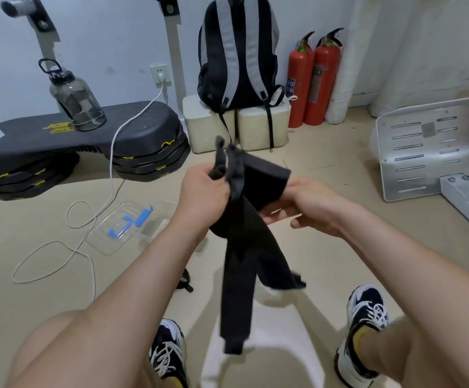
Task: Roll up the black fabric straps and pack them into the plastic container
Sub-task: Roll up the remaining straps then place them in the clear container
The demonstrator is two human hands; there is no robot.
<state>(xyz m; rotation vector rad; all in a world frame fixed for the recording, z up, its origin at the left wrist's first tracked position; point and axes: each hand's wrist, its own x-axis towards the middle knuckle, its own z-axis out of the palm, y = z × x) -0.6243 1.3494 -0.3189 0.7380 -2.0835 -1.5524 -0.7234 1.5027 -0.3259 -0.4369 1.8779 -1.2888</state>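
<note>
With the left hand [205, 191] gripping bunched ends and the right hand [311, 204] pinching the wide fold, the black straps [241, 256] dangling toward 6 o'clock may tangle, spoiling the roll for the plastic container [107, 242] at 8 o'clock.

Black fabric straps [241, 261] held up above the floor [339, 152].
The left hand [202, 191] grips the upper ends of the straps with curled fingers. The right hand [309, 205] holds a wide folded part just beside it, and the long ends hang down between the legs. The plastic container [99, 239] lies on the floor at the left, near a white cable [110, 175].
</note>
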